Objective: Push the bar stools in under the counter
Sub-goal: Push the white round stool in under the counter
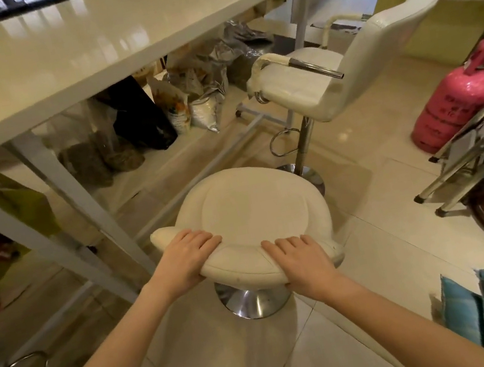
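Hands rest on the low curved backrest of a round, white padded bar stool (250, 213) that stands on the pale tiled floor (377, 225), just in front of the long glossy white counter (103, 37) and not yet beneath it. The left hand (187, 257) wraps over the left end of the backrest, fingers curled across the top and thumb tucked under the cushion's edge. The right hand (298, 258) lies over the right part of the same backrest, fingers spread forward and bent over the padding (its thumb is hidden below the rim). The stool's round chrome base (253, 303) shows below the seat, between the two forearms.

A second white bar stool with a tall back and padded armrests (339, 66) stands further right, turned sideways, its seat near the counter's edge. Under the counter, a low shelf holds plastic bags and sacks (159, 107), some dark, some silvery. A pink gas cylinder (458, 98) stands on the floor at the right, beside a folded metal frame (479, 145).
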`<action>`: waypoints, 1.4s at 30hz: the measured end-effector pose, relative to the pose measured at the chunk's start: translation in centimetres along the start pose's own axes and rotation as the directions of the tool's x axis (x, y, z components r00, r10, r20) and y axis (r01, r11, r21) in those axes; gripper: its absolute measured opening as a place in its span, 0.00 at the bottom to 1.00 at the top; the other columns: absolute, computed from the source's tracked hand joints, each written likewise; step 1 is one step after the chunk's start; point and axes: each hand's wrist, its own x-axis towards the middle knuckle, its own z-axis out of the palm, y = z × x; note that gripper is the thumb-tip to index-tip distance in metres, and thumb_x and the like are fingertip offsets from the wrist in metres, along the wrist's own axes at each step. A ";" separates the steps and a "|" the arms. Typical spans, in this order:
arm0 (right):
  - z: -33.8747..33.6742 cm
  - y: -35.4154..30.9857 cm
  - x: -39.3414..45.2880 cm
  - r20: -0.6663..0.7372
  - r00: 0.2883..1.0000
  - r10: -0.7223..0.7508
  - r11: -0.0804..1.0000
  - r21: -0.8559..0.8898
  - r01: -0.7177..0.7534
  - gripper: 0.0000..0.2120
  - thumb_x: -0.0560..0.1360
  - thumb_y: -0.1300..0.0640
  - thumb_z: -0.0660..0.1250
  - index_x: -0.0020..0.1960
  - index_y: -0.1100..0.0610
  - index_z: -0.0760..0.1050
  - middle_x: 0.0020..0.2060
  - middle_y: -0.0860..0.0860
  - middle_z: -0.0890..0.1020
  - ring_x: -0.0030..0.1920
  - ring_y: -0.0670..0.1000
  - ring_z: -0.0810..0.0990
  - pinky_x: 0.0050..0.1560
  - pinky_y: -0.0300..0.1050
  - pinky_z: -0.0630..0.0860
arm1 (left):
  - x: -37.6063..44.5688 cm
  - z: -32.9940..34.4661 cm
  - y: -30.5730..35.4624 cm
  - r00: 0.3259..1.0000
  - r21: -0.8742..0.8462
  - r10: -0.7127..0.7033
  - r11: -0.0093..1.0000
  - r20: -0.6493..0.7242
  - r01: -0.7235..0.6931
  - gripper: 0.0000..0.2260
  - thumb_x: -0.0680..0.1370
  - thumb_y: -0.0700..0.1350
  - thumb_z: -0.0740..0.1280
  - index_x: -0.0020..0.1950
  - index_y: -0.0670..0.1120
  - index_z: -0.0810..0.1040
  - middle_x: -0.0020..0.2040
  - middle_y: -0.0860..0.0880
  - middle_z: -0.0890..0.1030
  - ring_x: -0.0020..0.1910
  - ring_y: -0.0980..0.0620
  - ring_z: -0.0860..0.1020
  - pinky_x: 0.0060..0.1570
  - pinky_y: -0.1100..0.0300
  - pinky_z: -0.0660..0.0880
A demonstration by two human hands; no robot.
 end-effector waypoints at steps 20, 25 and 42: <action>2.4 3.9 1.0 -0.398 0.883 -0.247 0.968 -0.141 0.208 0.19 0.52 0.64 0.71 0.43 0.55 0.80 0.25 0.48 0.74 0.24 0.51 0.73 0.26 0.42 0.70 | 1.3 0.4 3.8 0.957 0.077 -0.289 0.954 -0.024 0.290 0.22 0.59 0.38 0.74 0.51 0.47 0.77 0.40 0.48 0.81 0.39 0.46 0.80 0.47 0.57 0.63; 2.4 3.8 2.6 -0.462 0.848 -0.259 0.966 -0.148 0.214 0.16 0.57 0.66 0.62 0.42 0.55 0.80 0.25 0.48 0.73 0.24 0.50 0.72 0.26 0.41 0.69 | 1.4 0.7 2.9 0.942 0.093 -0.335 0.938 -0.007 0.334 0.22 0.56 0.37 0.77 0.48 0.48 0.78 0.37 0.50 0.80 0.37 0.48 0.79 0.45 0.58 0.64; 1.5 2.0 11.4 -0.475 0.842 -0.254 0.967 -0.134 0.216 0.17 0.58 0.66 0.63 0.45 0.55 0.78 0.26 0.49 0.74 0.25 0.51 0.73 0.26 0.42 0.71 | 3.2 0.2 -5.2 0.930 0.157 -0.364 0.917 -0.051 0.367 0.22 0.54 0.37 0.79 0.44 0.48 0.79 0.36 0.49 0.80 0.36 0.48 0.79 0.46 0.56 0.63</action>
